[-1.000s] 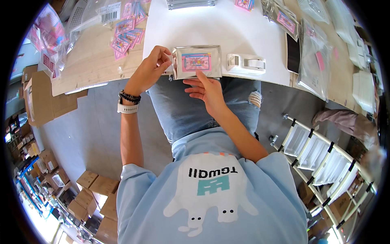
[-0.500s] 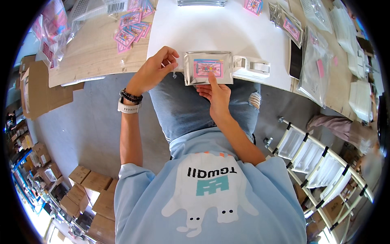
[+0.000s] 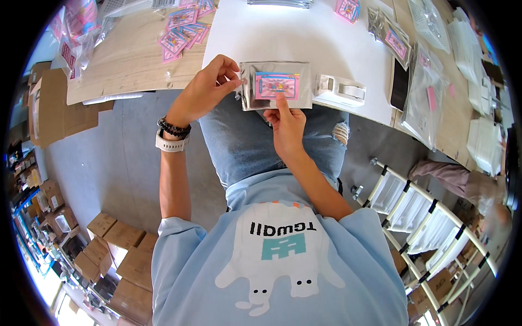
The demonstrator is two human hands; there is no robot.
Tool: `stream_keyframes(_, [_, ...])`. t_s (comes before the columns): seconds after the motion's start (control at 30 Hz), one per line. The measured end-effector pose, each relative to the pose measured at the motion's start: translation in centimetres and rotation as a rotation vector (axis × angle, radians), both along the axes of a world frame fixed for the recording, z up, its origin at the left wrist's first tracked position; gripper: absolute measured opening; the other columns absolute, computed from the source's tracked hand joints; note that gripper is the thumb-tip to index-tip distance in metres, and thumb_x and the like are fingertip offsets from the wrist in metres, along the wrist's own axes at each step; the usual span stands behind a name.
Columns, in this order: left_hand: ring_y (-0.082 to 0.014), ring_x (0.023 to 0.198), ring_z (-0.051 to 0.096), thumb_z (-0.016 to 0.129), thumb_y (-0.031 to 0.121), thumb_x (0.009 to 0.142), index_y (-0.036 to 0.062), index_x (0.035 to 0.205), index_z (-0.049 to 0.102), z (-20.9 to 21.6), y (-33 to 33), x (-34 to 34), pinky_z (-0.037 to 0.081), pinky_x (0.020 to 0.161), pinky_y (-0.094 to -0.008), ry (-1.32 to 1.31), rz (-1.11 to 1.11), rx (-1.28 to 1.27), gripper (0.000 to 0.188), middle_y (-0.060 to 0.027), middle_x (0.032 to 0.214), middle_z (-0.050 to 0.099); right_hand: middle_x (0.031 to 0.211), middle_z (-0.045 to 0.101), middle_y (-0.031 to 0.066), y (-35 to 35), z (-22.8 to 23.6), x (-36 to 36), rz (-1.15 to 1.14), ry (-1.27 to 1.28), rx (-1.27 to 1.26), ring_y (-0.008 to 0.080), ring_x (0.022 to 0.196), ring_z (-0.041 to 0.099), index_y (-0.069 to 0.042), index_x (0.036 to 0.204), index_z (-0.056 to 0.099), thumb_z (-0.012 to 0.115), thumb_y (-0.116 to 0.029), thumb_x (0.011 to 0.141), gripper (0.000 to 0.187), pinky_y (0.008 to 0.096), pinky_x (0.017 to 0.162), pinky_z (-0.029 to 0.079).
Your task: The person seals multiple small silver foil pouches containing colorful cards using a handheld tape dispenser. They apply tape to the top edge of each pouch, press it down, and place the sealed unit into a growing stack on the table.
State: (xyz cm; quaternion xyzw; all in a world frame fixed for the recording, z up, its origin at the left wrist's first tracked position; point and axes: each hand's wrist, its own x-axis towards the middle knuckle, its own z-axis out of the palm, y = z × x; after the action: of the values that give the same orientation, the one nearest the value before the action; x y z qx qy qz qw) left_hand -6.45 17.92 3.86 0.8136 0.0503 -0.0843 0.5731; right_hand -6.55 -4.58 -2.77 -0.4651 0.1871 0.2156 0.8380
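At the near edge of the wooden table (image 3: pixel 114 76): silver pouch (image 3: pixel 249 99) is clamped in my right hand (image 3: pixel 289 129), thumb on top, fingers underneath. Pink card (image 3: pixel 277 85) lies flat on the pouch face; my thumb covers a bit of its lower edge. My left hand (image 3: pixel 212 87) is at the pouch's left edge, fingers bent, thumb near index; can't tell if they pinch anything. White tape dispenser (image 3: pixel 341 91) sits just right of the pouch, so that side is tight. White sheet (image 3: pixel 272 35) covers the table middle. Right of the dispenser: black phone (image 3: pixel 399 87), then clear plastic bag (image 3: pixel 421 111). Farther out: loose pink cards (image 3: pixel 184 33) left, more silver pouches (image 3: pixel 392 43) right, silver stack (image 3: pixel 280 3) at the back.
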Motion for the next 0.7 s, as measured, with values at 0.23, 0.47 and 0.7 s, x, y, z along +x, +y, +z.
stream_keyframes(0.23, [-0.0162,0.084,0.063,0.071,0.018,0.099,0.0003,0.117,0.057,-0.4,-0.1,0.3,0.053,0.075,-0.0309,-0.036,0.015,0.113,0.028,-0.0092,0.099,0.069,0.088,0.072,0.0049,-0.2,0.4,0.1,-0.017,-0.026,0.040,0.0137,0.071,0.068,-0.003,0.100,0.072,0.069,-0.026,0.104,0.024,0.0266,0.064,0.052])
stream_keyframes(0.47, [-0.0088,0.082,0.056,0.072,0.015,0.099,0.0019,0.118,0.058,-1.1,0.0,0.4,0.047,0.074,-0.0245,0.027,0.026,0.025,0.026,-0.0031,0.098,0.065,0.094,0.073,0.0037,-0.5,0.5,0.0,0.023,-0.062,0.086,0.0103,0.074,0.066,-0.005,0.101,0.072,0.068,-0.027,0.104,0.023,0.0260,0.070,0.056])
stream_keyframes(0.7, [-0.0032,0.065,0.048,0.074,0.014,0.098,0.0035,0.117,0.063,-1.3,-1.3,-0.3,0.042,0.059,-0.0216,0.015,0.222,0.167,0.024,-0.0003,0.093,0.066,0.090,0.072,0.0052,-0.3,0.6,0.2,-0.015,-0.078,0.083,0.0145,0.071,0.068,-0.002,0.099,0.072,0.068,-0.027,0.105,0.025,0.0278,0.066,0.054])
